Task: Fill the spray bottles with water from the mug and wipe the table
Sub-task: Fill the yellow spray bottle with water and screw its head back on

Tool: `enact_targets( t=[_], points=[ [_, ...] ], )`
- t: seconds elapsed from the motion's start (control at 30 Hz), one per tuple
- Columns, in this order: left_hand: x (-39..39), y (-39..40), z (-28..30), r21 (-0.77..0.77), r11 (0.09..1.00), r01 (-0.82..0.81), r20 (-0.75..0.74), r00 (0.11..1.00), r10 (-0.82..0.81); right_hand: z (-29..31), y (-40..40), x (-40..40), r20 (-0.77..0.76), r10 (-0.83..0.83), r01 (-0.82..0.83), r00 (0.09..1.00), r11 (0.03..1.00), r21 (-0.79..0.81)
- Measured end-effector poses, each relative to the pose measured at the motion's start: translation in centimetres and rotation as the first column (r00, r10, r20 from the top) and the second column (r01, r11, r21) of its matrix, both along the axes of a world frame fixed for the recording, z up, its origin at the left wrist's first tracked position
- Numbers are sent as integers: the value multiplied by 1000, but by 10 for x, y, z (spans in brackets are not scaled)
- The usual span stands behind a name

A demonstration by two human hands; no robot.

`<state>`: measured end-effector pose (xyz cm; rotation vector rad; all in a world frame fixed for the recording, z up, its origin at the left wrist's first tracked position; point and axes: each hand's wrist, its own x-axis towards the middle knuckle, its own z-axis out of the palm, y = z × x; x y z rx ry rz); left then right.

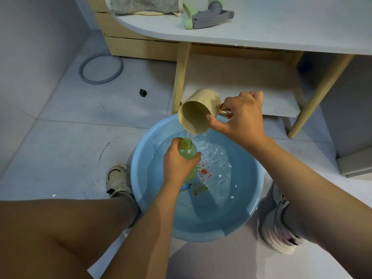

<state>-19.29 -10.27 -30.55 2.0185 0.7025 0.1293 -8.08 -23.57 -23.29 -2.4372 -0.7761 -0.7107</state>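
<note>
My right hand (pixel 241 117) grips the beige mug (pixel 198 115) by its handle, thumb pressed on the rim. The mug is tipped toward me, and a thin stream of water falls from its lip into the open neck of a clear green spray bottle (pixel 187 150). My left hand (pixel 177 162) holds that bottle upright around its body, over the blue basin (pixel 141 178) of water on the floor. The bottle has no spray head on it.
The white table (pixel 261 33) stands behind the basin on wooden legs (pixel 181 77). On it lie a grey cloth (pixel 145 5) and a green and grey squeegee (pixel 209 16). A grey ring (pixel 100 68) and a small black cap (pixel 143 93) lie on the floor. My shoes flank the basin.
</note>
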Motion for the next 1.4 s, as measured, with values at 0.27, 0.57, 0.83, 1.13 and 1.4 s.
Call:
enact_targets(
  t=[0.27,0.57,0.83,1.13,1.4],
  points=[
    [0,-1,-2,-5,1000,3,1,1000,-3,-1,1,0,43,4,-4,999,1000,-12],
    [0,-1,-3,-7,1000,0,0,1000,0,0,1,1,98,23,-24,995,1000,2],
    [1,-2,-3,-3,1000,-1,-13,1000,1,1,2,0,133,33,-30,991,999,-22],
    [1,-2,-1,16,1000,1,-14,1000,-1,-2,2,-1,175,58,-51,983,998,-43],
    [3,-3,-1,18,1000,1,-18,1000,0,-1,3,-2,233,93,-87,968,996,-37]
  ],
)
